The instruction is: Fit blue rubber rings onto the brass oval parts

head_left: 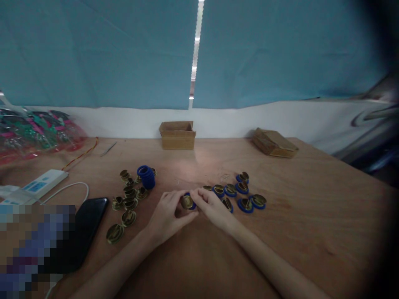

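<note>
Both hands meet over the middle of the wooden table (311, 216), and between them sits one brass fitting (187, 202) with a blue rubber ring (192, 205) showing at its right edge. The left hand (166, 214) pinches the fitting from the left with thumb and fingertips; the right hand (212, 207) closes on it from the right, its fingers curled onto the ring side. The piece looks like a small round metal disc with a raised bar across its face: judged from that, it is stiff, fairly dense for its size and smooth enough to slip, so the rim is the sure place to hold it, while the ring is soft and stretchy and wants to be gripped at its edge. To the left lies a loose scatter of bare brass fittings (127, 203), dull gold and glinting, beside a short stack of blue rubber rings (146, 176). To the right a cluster of ringed fittings (240, 193) lies flat, each brass disc seated in a blue band. Farther back stand a small open cardboard box (177, 135) and a flattened cardboard box (274, 143). A black phone (90, 220) and a white power strip (40, 185) lie at the left.
</note>
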A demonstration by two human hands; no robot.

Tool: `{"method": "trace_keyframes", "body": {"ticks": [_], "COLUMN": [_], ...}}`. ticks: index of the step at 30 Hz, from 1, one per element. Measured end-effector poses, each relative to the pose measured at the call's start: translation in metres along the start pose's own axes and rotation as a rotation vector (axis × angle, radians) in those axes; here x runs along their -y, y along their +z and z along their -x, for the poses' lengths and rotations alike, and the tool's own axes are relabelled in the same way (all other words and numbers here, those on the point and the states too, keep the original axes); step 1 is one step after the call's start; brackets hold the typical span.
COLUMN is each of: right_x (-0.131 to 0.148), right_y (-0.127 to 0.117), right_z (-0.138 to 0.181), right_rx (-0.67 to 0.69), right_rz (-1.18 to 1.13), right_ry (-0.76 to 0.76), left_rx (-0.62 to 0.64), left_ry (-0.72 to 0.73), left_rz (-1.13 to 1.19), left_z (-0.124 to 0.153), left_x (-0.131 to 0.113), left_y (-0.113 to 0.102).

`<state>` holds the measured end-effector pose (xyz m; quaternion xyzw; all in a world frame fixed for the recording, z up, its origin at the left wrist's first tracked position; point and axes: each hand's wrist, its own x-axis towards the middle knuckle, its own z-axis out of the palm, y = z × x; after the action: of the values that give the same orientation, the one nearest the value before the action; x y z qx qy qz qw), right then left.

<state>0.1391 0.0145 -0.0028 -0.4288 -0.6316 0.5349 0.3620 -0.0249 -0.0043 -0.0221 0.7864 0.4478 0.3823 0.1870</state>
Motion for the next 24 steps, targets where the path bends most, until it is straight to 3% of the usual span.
{"method": "trace_keyframes", "body": {"ticks": [4, 6, 11, 13, 20, 24], "right_x": [-0.004, -0.005, 0.004, 0.01, 0.015, 0.013], "right_y": [0.0, 0.0, 0.001, 0.0, 0.0, -0.005], "right_z": [-0.001, -0.001, 0.005, 0.009, 0.016, 0.015], "right_rx": [0.106, 0.121, -0.137, -0.171, -0.057, 0.03], "right_rz": [-0.157, -0.136, 0.213, 0.324, 0.889, 1.077], "right_ry": [0.139, 0.133, -0.096, -0.144, -0.252, -0.321], "left_rx": [-0.013, -0.008, -0.019, -0.005, 0.088, 0.128], "left_ry": [-0.006, 0.009, -0.009, -0.039, -0.079, -0.077], "left_rz": [0.016, 0.009, -0.038, -0.057, -0.128, -0.191], "left_z": [0.0, 0.001, 0.001, 0.002, 0.003, 0.002], "left_x": [-0.006, -0.008, -0.005, -0.003, -0.001, -0.001], "left_y": [-0.002, -0.003, -0.001, 0.0, 0.002, 0.003]}}
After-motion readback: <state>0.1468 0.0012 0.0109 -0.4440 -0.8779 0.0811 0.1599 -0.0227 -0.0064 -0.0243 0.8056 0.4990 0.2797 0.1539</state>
